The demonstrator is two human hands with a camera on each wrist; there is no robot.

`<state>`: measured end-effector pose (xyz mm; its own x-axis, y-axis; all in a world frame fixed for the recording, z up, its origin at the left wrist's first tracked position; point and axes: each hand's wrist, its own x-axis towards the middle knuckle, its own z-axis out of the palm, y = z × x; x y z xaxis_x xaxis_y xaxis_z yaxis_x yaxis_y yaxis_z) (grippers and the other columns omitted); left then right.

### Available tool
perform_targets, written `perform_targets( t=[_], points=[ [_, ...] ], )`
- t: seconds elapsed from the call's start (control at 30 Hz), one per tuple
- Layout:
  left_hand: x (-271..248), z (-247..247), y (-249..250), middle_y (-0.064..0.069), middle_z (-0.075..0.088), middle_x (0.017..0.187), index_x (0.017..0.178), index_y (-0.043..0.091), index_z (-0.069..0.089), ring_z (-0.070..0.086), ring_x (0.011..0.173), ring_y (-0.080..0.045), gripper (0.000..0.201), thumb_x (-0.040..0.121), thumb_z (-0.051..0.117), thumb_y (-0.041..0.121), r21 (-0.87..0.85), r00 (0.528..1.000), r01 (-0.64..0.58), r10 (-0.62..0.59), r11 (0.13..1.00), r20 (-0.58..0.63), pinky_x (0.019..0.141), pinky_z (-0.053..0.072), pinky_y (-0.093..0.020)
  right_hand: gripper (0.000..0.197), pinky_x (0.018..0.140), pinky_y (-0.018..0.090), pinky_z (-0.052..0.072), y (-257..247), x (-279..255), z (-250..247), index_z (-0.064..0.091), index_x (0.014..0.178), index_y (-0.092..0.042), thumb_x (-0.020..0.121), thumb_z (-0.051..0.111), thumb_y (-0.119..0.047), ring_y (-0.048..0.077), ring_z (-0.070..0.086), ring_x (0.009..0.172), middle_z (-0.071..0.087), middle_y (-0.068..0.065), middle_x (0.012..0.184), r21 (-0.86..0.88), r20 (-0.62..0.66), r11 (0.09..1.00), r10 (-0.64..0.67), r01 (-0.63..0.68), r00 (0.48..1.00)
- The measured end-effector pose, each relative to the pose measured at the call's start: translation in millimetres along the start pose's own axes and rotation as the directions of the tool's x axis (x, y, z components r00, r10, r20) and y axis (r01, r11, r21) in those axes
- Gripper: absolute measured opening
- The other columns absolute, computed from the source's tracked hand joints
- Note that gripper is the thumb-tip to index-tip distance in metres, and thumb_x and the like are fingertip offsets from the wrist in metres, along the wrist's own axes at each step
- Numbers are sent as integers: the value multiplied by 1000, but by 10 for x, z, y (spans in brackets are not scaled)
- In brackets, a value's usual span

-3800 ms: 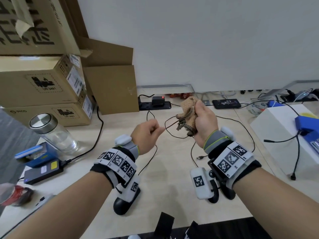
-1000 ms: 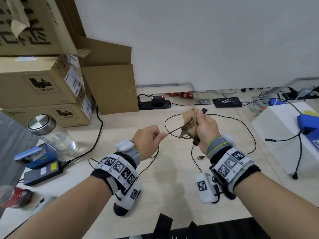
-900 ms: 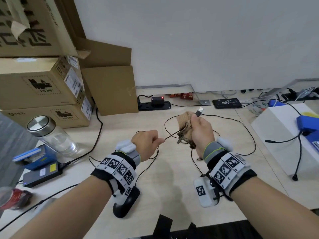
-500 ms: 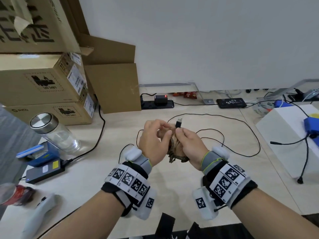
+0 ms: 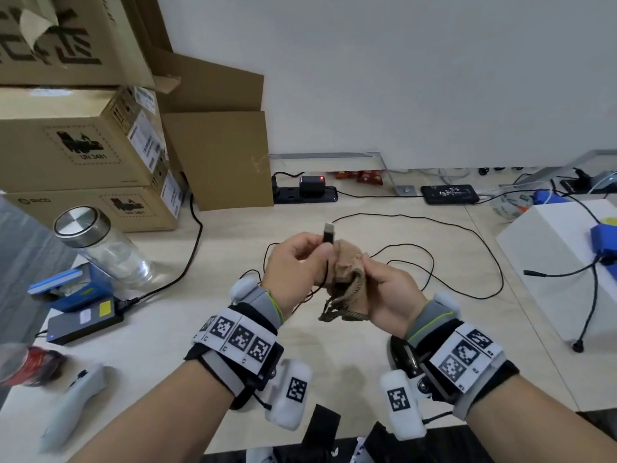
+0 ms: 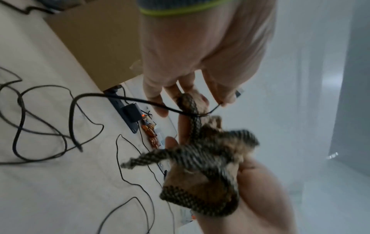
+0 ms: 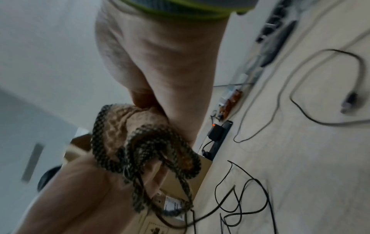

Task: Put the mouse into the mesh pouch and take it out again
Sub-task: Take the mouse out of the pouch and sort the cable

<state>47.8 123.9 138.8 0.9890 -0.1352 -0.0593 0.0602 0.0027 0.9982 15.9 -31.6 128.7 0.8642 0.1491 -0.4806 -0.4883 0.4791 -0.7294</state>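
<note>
Both hands are raised over the desk's middle. My left hand (image 5: 320, 248) pinches the USB plug (image 5: 329, 232) of a thin black cable (image 5: 467, 235) between thumb and forefinger. The plug points up. My right hand (image 5: 367, 267) grips the crumpled tan mesh pouch (image 5: 347, 272), its dark braided drawstring (image 5: 344, 315) hanging below. In the left wrist view the cable (image 6: 120, 98) runs from my fingers across the drawstring (image 6: 192, 110), with the pouch (image 6: 200, 186) in my right palm. The right wrist view shows the pouch (image 7: 124, 126) bunched. A dark rounded shape (image 5: 399, 354) lies under my right wrist; I cannot tell whether it is the mouse.
Cardboard boxes (image 5: 83, 145) are stacked at the back left, a glass jar (image 5: 100, 248) in front of them. A power strip (image 5: 303, 192) runs along the wall. A white box (image 5: 551, 262) stands on the right. A black power bank (image 5: 83, 322) and a white controller (image 5: 73, 396) lie at the left.
The hands came together from being apart. The USB plug passed from my right fingers to my left fingers. The right hand kept the pouch throughout.
</note>
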Motion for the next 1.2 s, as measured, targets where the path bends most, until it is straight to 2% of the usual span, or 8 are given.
perform_targets(
  t=[0.13,0.23,0.33,0.53,0.7,0.93,1.07,1.2],
  points=[
    [33,-109,21,5,69,64,79,14,61,58,61,-12,16,93,59,9,31,998,-14,16,999,-58,67,50,-29,63,78,39,51,-64,-48,-110,58,130,-5,80,56,-42,33,64,90,56,23,133,132,-2,991,8,-8,1000],
    [-24,-60,51,5,66,59,75,18,64,53,48,-7,18,91,63,11,189,996,-74,63,979,62,51,44,-20,56,88,44,52,-78,-67,-106,65,120,-4,88,43,-45,36,61,105,60,21,129,195,50,981,-28,18,998],
    [-26,-13,-20,8,66,61,71,26,65,57,49,-17,16,86,68,22,284,996,-81,70,955,48,50,49,-30,65,102,52,45,-65,-57,-36,53,133,1,93,36,-46,39,53,124,53,24,137,261,98,965,-59,32,993],
    [-53,74,-23,15,55,105,70,29,61,60,59,-14,17,84,71,25,345,989,-144,144,927,25,66,51,-26,58,102,62,39,-77,-21,97,57,126,1,84,63,-40,45,54,121,58,30,127,-6,-6,981,-192,192,981],
    [-10,-22,26,-8,65,65,74,23,66,47,49,-12,12,85,68,27,312,992,-128,121,941,43,49,42,-28,24,88,46,47,-143,0,-31,62,109,0,96,50,-16,32,57,95,63,20,103,-212,-34,954,-222,210,974],
    [-5,-62,96,-1,54,53,68,30,65,46,47,-15,15,82,70,31,329,991,-114,83,937,108,47,47,-34,22,65,32,52,-98,4,-43,62,99,-1,87,67,-18,25,62,72,65,18,88,-420,56,888,-177,184,983],
    [26,-135,84,16,53,46,72,22,66,40,42,-2,15,86,70,22,362,994,-103,85,926,67,47,37,-16,22,80,38,53,-101,22,-99,61,112,3,95,53,-7,28,64,84,67,18,98,-298,46,951,-70,80,997],
    [57,-181,-4,10,62,99,79,19,68,58,76,-6,9,86,69,24,417,993,-104,116,903,-3,72,48,-23,20,80,38,53,-143,-5,-74,62,108,-2,98,46,-9,25,64,82,66,16,96,-224,-51,974,-50,37,997]
  ],
)
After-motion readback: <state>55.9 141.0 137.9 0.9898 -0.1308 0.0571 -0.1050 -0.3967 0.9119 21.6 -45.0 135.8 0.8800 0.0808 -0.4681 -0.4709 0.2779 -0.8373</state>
